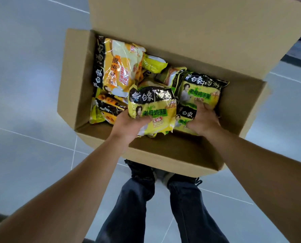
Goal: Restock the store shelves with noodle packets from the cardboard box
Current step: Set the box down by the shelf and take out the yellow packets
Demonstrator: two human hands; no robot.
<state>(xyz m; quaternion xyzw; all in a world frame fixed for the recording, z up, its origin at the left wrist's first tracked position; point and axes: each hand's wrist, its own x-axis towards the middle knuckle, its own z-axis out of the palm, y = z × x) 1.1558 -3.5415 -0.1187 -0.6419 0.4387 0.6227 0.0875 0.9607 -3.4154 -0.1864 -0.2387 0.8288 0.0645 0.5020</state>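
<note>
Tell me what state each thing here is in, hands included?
Cardboard box: flaps open, standing on the floor, partly filled.
Green-label noodle packet: sealed, gripped by the left hand.
Second green-label packet: sealed, in the box, under the right hand, fingers on it.
Orange-label packet: sealed, lying loose in the box.

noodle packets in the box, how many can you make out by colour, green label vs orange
Green-label packets: 3 — one gripped by the left hand at, one under the right hand at, one below it.
Orange-label packets: 2 —.
Partly hidden, colour unclear: 2 —.
Total: 7 showing in the cardboard box.
</note>
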